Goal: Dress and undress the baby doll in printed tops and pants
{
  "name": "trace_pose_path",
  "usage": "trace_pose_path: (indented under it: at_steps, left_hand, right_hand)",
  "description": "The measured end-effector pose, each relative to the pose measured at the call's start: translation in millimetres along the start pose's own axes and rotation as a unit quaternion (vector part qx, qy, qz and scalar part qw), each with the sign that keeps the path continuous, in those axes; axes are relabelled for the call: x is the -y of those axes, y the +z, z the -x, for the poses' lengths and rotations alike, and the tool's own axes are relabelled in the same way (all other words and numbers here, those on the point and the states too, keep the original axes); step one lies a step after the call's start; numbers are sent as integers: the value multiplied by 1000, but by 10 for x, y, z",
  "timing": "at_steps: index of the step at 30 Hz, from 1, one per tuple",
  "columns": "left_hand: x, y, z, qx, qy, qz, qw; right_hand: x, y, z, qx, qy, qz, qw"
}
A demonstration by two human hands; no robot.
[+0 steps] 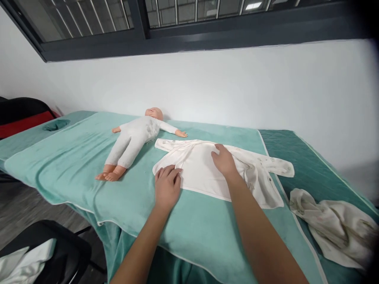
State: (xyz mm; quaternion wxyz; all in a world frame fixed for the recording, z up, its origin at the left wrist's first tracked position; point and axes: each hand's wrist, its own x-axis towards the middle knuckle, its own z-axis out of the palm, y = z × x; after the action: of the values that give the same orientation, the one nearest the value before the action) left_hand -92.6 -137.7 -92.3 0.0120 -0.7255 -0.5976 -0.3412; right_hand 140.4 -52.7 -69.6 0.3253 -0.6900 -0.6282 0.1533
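Beneath a barred window (166, 14), a teal-draped massage bed (204, 225) carries a white baby shirt (199, 167) spread right of centre between its near and far edges, left hand (167, 186) and right hand (225, 162) resting loosely open on the cloth, and a baby doll (140, 130), head toward the far edge.

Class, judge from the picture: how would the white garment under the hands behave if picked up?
The white garment would likely droop, since its cloth lies in soft folds. It is probably light, looking thin and unpadded. The sleeve at picture right, stretched out sideways, might dangle.
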Motion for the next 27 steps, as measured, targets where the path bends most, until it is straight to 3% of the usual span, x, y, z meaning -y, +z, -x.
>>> trace_pose_path:
  at_steps: [4,9,17,23,27]
  left_hand:
    - [9,9,0,-4,2,2,1000]
    - [13,7,1,-2,2,4,1000]
    - [9,-10,-4,-3,-1,9,1000]
    - [10,-35,33,-37,17,47,998]
    - [103,-284,38,-43,36,108,993]
  right_hand:
    - [-97,-47,45,-30,43,46,998]
    - [-109,-9,67,-67,44,121,989]
    - [-95,30,81,-35,48,146,987]
    - [15,94,231,-36,-32,202,978]
    - [245,196,300,-23,-106,179,978]
